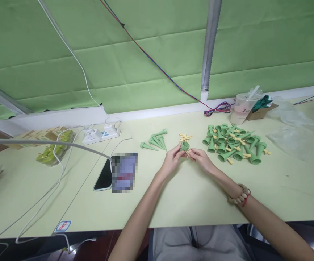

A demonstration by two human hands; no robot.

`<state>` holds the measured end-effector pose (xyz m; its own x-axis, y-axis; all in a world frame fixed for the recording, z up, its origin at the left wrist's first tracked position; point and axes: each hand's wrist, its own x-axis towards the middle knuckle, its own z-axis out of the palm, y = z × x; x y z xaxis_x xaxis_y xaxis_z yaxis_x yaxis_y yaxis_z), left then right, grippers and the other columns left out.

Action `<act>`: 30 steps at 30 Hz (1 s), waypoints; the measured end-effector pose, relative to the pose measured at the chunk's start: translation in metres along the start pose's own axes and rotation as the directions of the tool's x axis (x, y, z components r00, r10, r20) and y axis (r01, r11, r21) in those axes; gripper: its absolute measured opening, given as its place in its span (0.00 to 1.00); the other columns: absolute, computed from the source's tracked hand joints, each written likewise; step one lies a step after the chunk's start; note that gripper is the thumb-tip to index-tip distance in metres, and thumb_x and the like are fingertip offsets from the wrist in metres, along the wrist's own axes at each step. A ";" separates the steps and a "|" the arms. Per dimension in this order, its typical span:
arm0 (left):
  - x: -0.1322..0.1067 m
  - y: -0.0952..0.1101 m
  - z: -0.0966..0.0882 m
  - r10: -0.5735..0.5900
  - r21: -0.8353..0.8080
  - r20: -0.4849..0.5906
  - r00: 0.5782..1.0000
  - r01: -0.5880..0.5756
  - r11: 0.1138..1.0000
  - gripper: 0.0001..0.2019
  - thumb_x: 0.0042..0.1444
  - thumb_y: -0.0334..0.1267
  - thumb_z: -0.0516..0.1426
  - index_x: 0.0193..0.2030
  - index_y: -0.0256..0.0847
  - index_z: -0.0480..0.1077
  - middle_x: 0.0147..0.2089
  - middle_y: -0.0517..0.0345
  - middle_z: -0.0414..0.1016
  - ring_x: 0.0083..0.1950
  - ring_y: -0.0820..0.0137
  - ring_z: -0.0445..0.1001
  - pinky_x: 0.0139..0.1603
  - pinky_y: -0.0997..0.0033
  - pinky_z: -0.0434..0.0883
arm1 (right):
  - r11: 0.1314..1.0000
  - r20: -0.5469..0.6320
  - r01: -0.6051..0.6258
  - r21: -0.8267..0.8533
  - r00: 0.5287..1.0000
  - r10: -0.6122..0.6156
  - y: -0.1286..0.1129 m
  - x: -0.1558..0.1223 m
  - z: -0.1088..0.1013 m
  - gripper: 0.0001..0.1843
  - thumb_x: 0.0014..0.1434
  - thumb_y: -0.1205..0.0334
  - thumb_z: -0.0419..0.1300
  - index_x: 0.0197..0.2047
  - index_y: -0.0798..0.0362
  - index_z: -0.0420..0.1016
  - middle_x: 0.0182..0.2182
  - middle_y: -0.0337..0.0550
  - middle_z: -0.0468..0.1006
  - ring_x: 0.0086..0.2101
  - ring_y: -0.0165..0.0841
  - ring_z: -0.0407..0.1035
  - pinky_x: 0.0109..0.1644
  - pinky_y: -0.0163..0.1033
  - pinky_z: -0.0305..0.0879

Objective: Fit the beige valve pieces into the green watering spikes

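My left hand (172, 158) is closed round a green plastic cone (184, 146), holding it above the pale green table (195, 195) with its wide end up. My right hand (200, 157) pinches a small yellow piece (188, 152) against the side of that cone. Just behind my hands lies a little heap of yellow pieces (185, 137). A few bare green cones (156, 141) lie to the left. A large pile of green cones with yellow pieces fitted (234, 144) lies to the right.
A phone (104, 175) on a cable lies left of my hands, with a white power strip (101, 133) behind it. A plastic drink cup (243, 108), a cardboard box (260, 111) and clear bags (292, 139) are at the back right. A tray of yellow-green parts (52, 152) sits far left.
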<state>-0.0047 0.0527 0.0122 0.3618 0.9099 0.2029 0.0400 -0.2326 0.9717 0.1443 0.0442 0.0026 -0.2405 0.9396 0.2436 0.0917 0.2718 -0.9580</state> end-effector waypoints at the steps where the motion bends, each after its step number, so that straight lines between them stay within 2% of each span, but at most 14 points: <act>1: 0.000 -0.001 0.000 0.020 0.024 0.007 1.000 -0.021 0.999 0.20 0.56 0.39 0.51 0.54 0.37 0.66 0.41 0.52 0.75 0.41 0.68 0.72 0.49 0.66 0.66 | 0.993 0.049 -0.060 0.105 0.997 0.055 0.000 0.001 0.000 0.23 0.53 0.42 0.51 0.19 0.51 0.57 0.16 0.34 0.56 0.18 0.27 0.52 0.21 0.35 0.51; 4: -0.001 -0.003 0.001 0.106 0.134 -0.025 0.994 -0.102 0.986 0.19 0.56 0.37 0.50 0.54 0.39 0.66 0.45 0.51 0.73 0.47 0.66 0.69 0.53 0.67 0.63 | 0.945 0.152 -0.196 0.260 0.975 0.161 -0.001 0.005 -0.001 0.22 0.51 0.42 0.53 0.19 0.50 0.56 0.15 0.32 0.52 0.15 0.25 0.47 0.18 0.34 0.48; 7: -0.001 -0.007 0.006 0.180 0.237 -0.094 0.979 -0.154 0.959 0.19 0.57 0.36 0.50 0.56 0.42 0.65 0.43 0.52 0.71 0.45 0.67 0.68 0.50 0.68 0.64 | 0.966 0.108 -0.189 0.177 0.979 0.172 -0.002 0.006 -0.003 0.24 0.53 0.41 0.50 0.18 0.51 0.57 0.14 0.33 0.54 0.14 0.25 0.48 0.17 0.34 0.47; 9: -0.001 -0.009 0.009 0.179 0.225 -0.141 0.974 -0.144 0.964 0.19 0.57 0.37 0.50 0.56 0.43 0.65 0.41 0.53 0.70 0.42 0.69 0.68 0.48 0.69 0.65 | 0.993 0.038 -0.119 0.001 0.992 0.119 -0.003 0.004 -0.005 0.26 0.57 0.41 0.46 0.18 0.52 0.60 0.14 0.36 0.58 0.16 0.27 0.53 0.20 0.34 0.50; 11: 0.000 -0.012 0.011 0.120 0.128 -0.178 0.977 -0.098 0.987 0.19 0.57 0.40 0.50 0.56 0.42 0.63 0.38 0.55 0.69 0.38 0.71 0.69 0.45 0.70 0.67 | 0.964 -0.046 -0.014 -0.264 0.999 0.002 -0.004 0.002 -0.008 0.26 0.60 0.44 0.44 0.21 0.53 0.66 0.17 0.38 0.65 0.18 0.28 0.58 0.24 0.35 0.54; 14: 0.001 -0.013 0.011 0.029 0.011 -0.220 0.975 -0.027 1.000 0.21 0.58 0.44 0.50 0.56 0.40 0.60 0.32 0.59 0.68 0.32 0.74 0.69 0.38 0.74 0.68 | 0.793 -0.084 0.114 -0.598 0.975 -0.204 -0.004 -0.001 -0.013 0.18 0.61 0.49 0.47 0.34 0.51 0.72 0.26 0.41 0.74 0.22 0.29 0.63 0.28 0.35 0.56; 17: 0.001 -0.011 0.009 -0.016 0.015 -0.191 0.981 0.019 1.000 0.22 0.57 0.48 0.50 0.55 0.40 0.59 0.27 0.63 0.69 0.24 0.77 0.67 0.28 0.77 0.65 | 0.645 0.011 0.217 -0.733 0.952 -0.307 -0.001 -0.001 -0.019 0.17 0.63 0.53 0.46 0.36 0.50 0.72 0.30 0.43 0.76 0.25 0.31 0.67 0.28 0.35 0.55; 20: 0.000 -0.006 0.009 -0.082 -0.038 -0.102 0.991 0.078 0.996 0.24 0.55 0.52 0.51 0.54 0.40 0.59 0.23 0.65 0.69 0.17 0.78 0.65 0.20 0.78 0.63 | 0.571 0.059 0.255 -0.780 0.939 -0.339 0.000 0.001 -0.021 0.18 0.64 0.54 0.45 0.32 0.51 0.72 0.29 0.43 0.75 0.25 0.30 0.68 0.26 0.34 0.53; 25: 0.001 0.000 0.006 -0.149 -0.138 -0.063 0.987 0.139 0.981 0.28 0.53 0.55 0.51 0.54 0.37 0.60 0.21 0.64 0.69 0.14 0.75 0.68 0.15 0.78 0.63 | 0.633 0.014 0.230 -0.740 0.945 -0.326 -0.001 0.001 -0.023 0.14 0.63 0.52 0.48 0.40 0.50 0.70 0.35 0.41 0.76 0.24 0.28 0.68 0.27 0.34 0.57; 30: 0.000 0.005 0.005 -0.184 -0.157 0.005 0.983 0.183 0.971 0.30 0.52 0.55 0.53 0.56 0.37 0.59 0.22 0.63 0.71 0.14 0.74 0.69 0.13 0.78 0.63 | 0.605 -0.006 0.240 -0.759 0.927 -0.376 0.000 0.001 -0.028 0.14 0.62 0.52 0.50 0.40 0.50 0.73 0.34 0.40 0.77 0.23 0.27 0.68 0.27 0.33 0.56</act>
<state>0.0002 0.0494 0.0168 0.3527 0.9355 0.0198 -0.0411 -0.0057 0.9991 0.1714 0.0514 0.0075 -0.2513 0.7698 0.5868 0.7315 0.5480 -0.4056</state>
